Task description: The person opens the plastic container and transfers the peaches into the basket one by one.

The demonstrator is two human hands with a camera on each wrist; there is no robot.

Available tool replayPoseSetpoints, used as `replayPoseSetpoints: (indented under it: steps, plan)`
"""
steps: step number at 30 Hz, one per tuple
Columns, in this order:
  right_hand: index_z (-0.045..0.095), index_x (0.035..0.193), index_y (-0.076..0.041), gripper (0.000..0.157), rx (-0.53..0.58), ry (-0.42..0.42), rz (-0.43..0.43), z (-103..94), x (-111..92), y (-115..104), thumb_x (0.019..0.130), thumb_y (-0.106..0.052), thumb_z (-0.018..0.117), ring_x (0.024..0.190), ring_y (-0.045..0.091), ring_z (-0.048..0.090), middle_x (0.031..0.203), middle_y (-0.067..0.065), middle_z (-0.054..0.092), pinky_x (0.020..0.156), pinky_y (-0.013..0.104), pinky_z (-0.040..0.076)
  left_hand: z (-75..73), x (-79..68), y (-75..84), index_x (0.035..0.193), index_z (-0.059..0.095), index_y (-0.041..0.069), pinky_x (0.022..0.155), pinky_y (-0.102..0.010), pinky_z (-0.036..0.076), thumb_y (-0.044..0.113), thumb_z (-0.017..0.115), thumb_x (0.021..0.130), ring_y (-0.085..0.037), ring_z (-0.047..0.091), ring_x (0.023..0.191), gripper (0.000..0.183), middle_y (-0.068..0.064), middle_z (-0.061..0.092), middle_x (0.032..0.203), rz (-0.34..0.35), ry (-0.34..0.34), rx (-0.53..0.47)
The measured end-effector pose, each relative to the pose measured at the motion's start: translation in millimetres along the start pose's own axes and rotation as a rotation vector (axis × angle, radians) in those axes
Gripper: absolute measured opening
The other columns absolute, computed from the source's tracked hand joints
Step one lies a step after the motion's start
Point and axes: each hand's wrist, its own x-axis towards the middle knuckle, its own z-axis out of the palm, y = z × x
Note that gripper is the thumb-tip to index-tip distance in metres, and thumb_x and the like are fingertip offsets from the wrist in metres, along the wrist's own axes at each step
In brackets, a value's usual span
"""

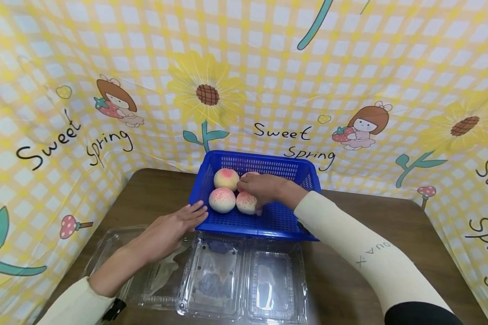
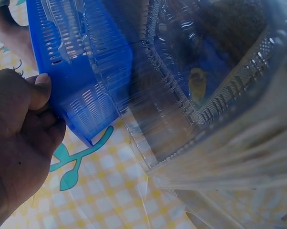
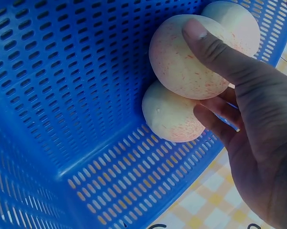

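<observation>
Several pale peaches with pink blush, among them the back-left one (image 1: 226,179) and the front-left one (image 1: 222,201), lie together at the left of a blue slotted basket (image 1: 297,223). My right hand (image 1: 264,187) reaches in and grips the front-right peach (image 3: 181,62), its thumb lying across the skin. Beside that hand sits another peach (image 3: 167,117), partly hidden by the hand in the head view. At the basket's front-left corner, my left hand (image 1: 183,221) holds the rim, with its thumb showing against the blue edge in the left wrist view.
Clear plastic clamshell boxes (image 1: 270,280) lie opened in front of the basket, overlapping towards the left under my left arm. The brown table (image 1: 362,234) extends to both sides. A yellow checked cloth (image 1: 244,81) with printed flowers hangs around it.
</observation>
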Motion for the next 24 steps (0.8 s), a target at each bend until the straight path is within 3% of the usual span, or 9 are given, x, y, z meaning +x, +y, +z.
replayPoseSetpoints:
  steps: [4,11,19,24]
  plan:
    - [0.051,0.124,-0.017,0.07,0.025,-0.031,0.023,-0.5,-3.8,-0.4,0.067,-0.035,0.087,0.108,0.011,0.049,0.123,-0.002,0.05,0.095,0.029,0.049,-0.2,0.3,0.6,0.14,0.05,0.009,0.1,-0.044,0.048,-0.007,0.066,0.082,-0.03,0.038,0.139,0.062,-0.007,0.043,0.149,-0.003,-0.004,-0.001]
    - [0.051,0.126,-0.016,0.064,0.019,-0.016,0.013,-0.8,-7.8,-0.7,0.073,-0.034,0.083,0.11,0.012,0.048,0.124,0.0,0.05,0.095,0.028,0.048,0.1,0.5,1.2,0.139,0.05,0.008,0.103,-0.047,0.044,-0.01,0.065,0.081,-0.031,0.037,0.14,0.062,-0.007,0.044,0.148,-0.015,-0.018,-0.014]
    - [0.051,0.122,-0.015,0.053,0.025,-0.052,0.04,0.1,-6.5,-2.4,0.083,-0.043,0.072,0.095,0.012,0.049,0.112,-0.002,0.053,0.083,0.029,0.048,0.8,-0.7,1.6,0.139,0.051,0.006,0.103,-0.046,0.044,-0.01,0.065,0.081,-0.031,0.037,0.139,0.062,-0.008,0.045,0.148,-0.01,-0.017,-0.004]
    - [0.05,0.126,-0.014,0.056,0.012,-0.048,0.066,-2.2,-6.6,-4.6,0.082,-0.04,0.074,0.1,0.012,0.053,0.119,0.001,0.053,0.09,0.03,0.05,-1.1,0.3,2.0,0.139,0.051,0.007,0.102,-0.046,0.046,-0.009,0.066,0.08,-0.031,0.038,0.139,0.062,-0.009,0.045,0.147,-0.006,-0.019,0.006]
